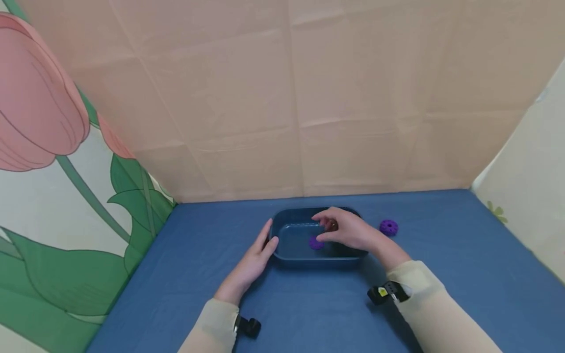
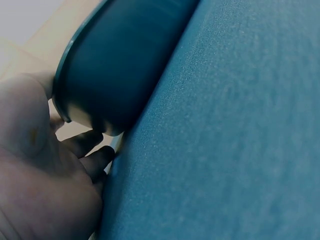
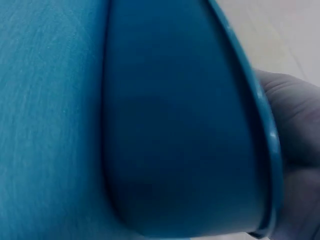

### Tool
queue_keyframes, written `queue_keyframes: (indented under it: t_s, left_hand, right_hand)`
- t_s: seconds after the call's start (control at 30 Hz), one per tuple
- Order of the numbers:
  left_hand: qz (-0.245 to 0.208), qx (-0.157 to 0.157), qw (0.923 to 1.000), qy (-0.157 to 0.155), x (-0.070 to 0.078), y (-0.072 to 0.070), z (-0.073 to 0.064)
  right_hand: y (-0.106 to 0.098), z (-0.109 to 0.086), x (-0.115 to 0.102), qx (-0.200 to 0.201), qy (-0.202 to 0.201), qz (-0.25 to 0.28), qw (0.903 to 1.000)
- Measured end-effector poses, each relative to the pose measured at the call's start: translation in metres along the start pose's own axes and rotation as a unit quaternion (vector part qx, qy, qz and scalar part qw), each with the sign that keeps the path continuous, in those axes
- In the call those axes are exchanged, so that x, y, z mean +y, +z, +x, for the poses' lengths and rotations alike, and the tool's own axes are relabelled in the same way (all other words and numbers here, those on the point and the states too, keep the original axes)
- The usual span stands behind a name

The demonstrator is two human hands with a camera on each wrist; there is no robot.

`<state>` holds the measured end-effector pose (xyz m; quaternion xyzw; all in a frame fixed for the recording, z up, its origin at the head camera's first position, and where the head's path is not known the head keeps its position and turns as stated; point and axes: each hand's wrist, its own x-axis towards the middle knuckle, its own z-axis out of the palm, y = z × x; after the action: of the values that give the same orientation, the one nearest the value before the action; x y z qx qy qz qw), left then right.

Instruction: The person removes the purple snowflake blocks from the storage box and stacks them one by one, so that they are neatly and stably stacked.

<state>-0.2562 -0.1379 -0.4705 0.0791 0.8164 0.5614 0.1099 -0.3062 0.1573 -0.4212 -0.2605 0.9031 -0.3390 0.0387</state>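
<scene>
A dark blue plastic basin (image 1: 309, 263) with rounded corners stands on the blue-covered table. My left hand (image 1: 255, 255) grips its left end, thumb at the rim and fingers along the outer wall; in the left wrist view the fingers (image 2: 97, 161) lie against the basin's end. Inside the basin is a purple ball (image 1: 315, 243), partly covered by my right hand (image 1: 346, 229). That hand hovers over the basin's right half, thumb and index finger apart just above the ball. In the right wrist view the basin wall (image 3: 180, 125) hides the fingertips.
A second purple ball (image 1: 389, 227), with holes in it, lies on the table (image 1: 309, 309) right of the basin, beyond my right wrist. A beige sheet (image 1: 291, 108) hangs behind the table's back edge. A wall with painted tulips (image 1: 39, 98) borders the left side.
</scene>
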Motion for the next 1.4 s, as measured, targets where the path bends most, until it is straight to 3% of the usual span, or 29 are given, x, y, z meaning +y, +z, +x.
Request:
queue_keyframes:
  t_s: [0.37, 0.63, 1.0, 1.4]
  left_hand:
    - [0.002, 0.002, 1.0, -0.001, -0.001, 0.0, 0.0]
    - [0.001, 0.002, 1.0, 0.0, 0.0, -0.001, 0.0]
    - [0.001, 0.004, 1.0, -0.001, 0.0, -0.001, -0.001]
    - [0.002, 0.007, 1.0, -0.005, 0.0, -0.002, -0.001]
  right_hand:
    - [0.014, 0.012, 0.003, -0.053, 0.029, -0.035, 0.9976]
    - [0.013, 0.017, 0.005, -0.077, 0.022, -0.056, 0.9953]
    - [0.016, 0.021, 0.004, -0.092, 0.006, -0.088, 0.9918]
    - [0.019, 0.021, 0.004, -0.086, 0.018, -0.085, 0.9925]
